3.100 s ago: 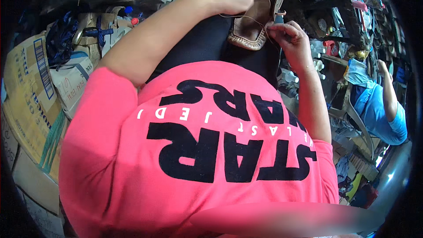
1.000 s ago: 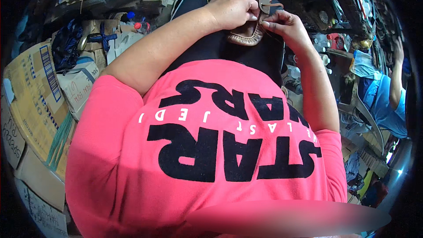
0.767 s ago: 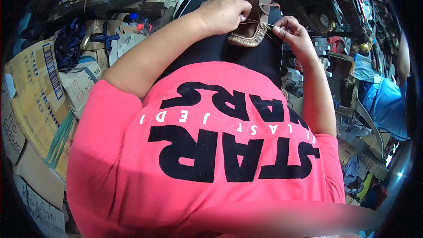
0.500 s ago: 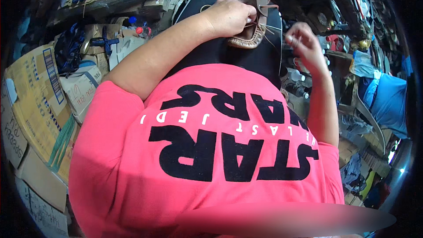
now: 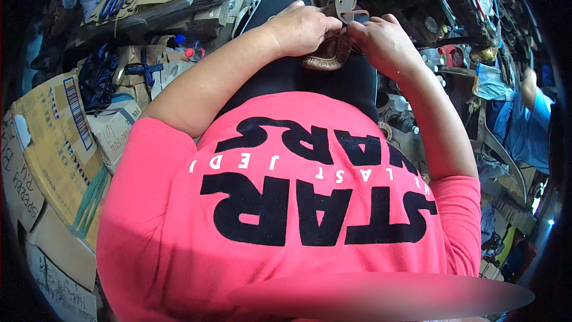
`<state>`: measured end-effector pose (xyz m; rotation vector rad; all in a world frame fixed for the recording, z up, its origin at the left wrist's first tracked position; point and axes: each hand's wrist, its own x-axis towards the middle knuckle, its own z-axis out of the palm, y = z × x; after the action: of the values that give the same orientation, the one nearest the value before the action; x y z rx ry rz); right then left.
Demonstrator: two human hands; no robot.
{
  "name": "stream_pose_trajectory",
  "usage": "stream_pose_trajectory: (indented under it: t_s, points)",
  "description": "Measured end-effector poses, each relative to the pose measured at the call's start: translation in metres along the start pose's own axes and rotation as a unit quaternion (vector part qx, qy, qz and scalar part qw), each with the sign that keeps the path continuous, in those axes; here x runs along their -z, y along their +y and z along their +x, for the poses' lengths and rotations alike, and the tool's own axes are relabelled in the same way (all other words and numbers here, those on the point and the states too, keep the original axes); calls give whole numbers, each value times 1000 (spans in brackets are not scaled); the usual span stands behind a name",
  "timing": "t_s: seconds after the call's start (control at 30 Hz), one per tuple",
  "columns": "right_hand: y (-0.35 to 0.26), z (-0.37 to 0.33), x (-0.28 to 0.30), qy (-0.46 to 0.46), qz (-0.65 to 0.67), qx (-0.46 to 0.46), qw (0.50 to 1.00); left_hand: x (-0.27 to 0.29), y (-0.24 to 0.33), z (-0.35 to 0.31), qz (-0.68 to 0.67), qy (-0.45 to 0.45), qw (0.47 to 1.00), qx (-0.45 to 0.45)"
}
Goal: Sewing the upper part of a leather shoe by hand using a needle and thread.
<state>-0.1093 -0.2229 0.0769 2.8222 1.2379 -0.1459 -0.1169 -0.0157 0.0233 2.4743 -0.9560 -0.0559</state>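
A brown leather shoe [image 5: 325, 61] rests on my black-clad lap, its stitched toe pointing toward me and its opening at the far end. My left hand [image 5: 307, 28] is closed on the shoe's upper, fingertips gripping near the middle. From the other side, my right hand [image 5: 384, 43] meets it there, its fingers pinched together beside the left fingertips. Whatever the right fingers hold is hidden. A short tan leather lace [image 5: 359, 13] sticks out of the shoe's side flap, just above the right fingers.
Cardboard boxes [image 5: 56, 137] are stacked at my left, with blue-handled scissors [image 5: 112, 3] farther off on a cluttered surface. Bottles [image 5: 408, 124] and loose items crowd the right side. At the far right is another person's blue clothing [image 5: 527, 131] and raised hand [image 5: 528, 86].
My right hand has come in from the right to the shoe, meeting the left. The left hand keeps its hold. The other person's hand has appeared at the far right.
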Motion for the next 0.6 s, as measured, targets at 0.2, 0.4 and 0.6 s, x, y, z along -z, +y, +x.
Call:
stream_pose_trajectory:
  t_s: [0.2, 0.4, 0.6]
  points:
    - [31, -19, -21, 26, 11, 33, 999, 20, -23, -43, 102, 60, 993, -28]
    - [60, -45, -16, 146, 581, -236, 765, 74, -12, -65, -258, 178, 948, 59]
    - [-9, 15, 1, 109, 870, -24, 481, 42, 45, -21, -612, -15, 790, -38]
